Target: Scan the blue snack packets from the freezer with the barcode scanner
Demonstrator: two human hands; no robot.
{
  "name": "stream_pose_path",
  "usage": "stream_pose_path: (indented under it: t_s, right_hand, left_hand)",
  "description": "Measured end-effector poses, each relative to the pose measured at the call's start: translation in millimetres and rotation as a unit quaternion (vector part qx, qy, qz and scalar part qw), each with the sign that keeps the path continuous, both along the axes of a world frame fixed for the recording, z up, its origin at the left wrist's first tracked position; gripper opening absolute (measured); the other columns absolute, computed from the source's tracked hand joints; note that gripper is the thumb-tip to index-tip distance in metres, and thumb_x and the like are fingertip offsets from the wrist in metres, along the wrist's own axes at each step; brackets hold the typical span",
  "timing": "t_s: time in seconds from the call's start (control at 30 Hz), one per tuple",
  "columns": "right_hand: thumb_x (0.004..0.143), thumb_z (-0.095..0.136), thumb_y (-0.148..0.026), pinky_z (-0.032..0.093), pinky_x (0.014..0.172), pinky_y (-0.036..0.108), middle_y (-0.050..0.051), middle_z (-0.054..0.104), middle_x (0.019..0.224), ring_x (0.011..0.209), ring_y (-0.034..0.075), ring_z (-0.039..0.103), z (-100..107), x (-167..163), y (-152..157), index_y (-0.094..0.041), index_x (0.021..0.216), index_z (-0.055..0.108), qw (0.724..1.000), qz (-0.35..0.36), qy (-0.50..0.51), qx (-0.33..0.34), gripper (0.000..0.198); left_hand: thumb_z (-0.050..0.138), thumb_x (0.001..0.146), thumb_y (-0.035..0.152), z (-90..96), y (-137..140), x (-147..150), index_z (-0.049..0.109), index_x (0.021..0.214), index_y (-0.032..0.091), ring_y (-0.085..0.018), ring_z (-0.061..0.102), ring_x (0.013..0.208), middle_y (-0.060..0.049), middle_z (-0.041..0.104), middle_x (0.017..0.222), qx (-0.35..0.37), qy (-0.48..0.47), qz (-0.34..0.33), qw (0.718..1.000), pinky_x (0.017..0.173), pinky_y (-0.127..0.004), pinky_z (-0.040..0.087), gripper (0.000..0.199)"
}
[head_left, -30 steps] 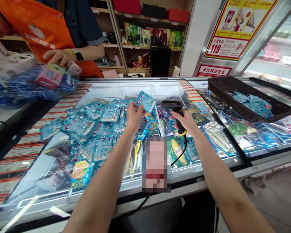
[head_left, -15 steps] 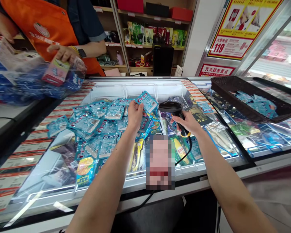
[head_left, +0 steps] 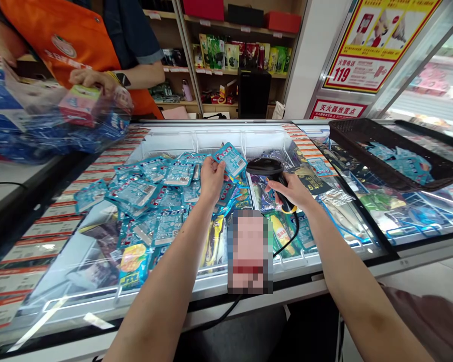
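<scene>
My left hand point(head_left: 212, 176) pinches a blue snack packet point(head_left: 231, 160) by its lower left corner, with the barcode side up. In my right hand point(head_left: 291, 192) is a black barcode scanner point(head_left: 266, 166), gripped by its handle, its head turned toward the packet. A short gap lies between scanner and packet. From the handle a black cable point(head_left: 292, 235) curves down toward me. To the left of my left hand, a heap of similar blue packets point(head_left: 138, 193) lies on the glass top of the freezer point(head_left: 79, 261).
A dark woven basket point(head_left: 385, 171) holding several blue packets stands at the right. Across the freezer, a person in an orange apron point(head_left: 75, 35) holds a pink box point(head_left: 79, 106) above blue plastic-wrapped goods point(head_left: 26, 125). A pixelated upright object point(head_left: 250, 251) is at the front edge.
The packet in my left hand has shifted very slightly right. Across the freezer, the person's hand and pink box have moved a little to the left. My right hand looks unmoved.
</scene>
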State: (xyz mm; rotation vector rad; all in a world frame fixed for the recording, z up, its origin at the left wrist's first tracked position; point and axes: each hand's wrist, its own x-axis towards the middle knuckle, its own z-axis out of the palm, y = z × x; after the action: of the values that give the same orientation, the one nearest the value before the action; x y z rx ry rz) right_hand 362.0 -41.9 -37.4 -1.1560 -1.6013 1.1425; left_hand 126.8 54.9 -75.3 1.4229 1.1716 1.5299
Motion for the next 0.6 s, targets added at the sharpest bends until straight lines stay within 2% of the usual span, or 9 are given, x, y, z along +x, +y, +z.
stream_pose_path:
  t_s: [0.37,0.6]
  right_hand:
    - [0.079,0.065,-0.057,0.046,0.04,0.025,0.008,0.071,0.087,0.044,0.012,0.057,0.3,-0.3,-0.6,-0.017,0.094,0.058,1.0,0.006,0.003,-0.003,0.043]
    - [0.079,0.064,-0.058,0.046,0.039,0.026,0.008,0.072,0.085,0.043,0.012,0.056,-0.7,-0.4,0.1,-0.018,0.094,0.059,1.0,0.005,-0.003,0.005,0.043]
  left_hand:
    - [0.057,0.085,0.036,-1.0,-0.3,-0.2,0.044,0.087,0.021,-0.009,0.049,0.049,0.006,0.039,0.064,0.006,0.016,0.005,1.0,0.048,-0.022,0.043,0.02]
    - [0.057,0.086,0.037,-0.8,-0.7,-0.2,0.044,0.087,0.021,-0.009,0.05,0.051,0.005,0.044,0.065,0.004,0.015,0.003,1.0,0.048,-0.022,0.043,0.021]
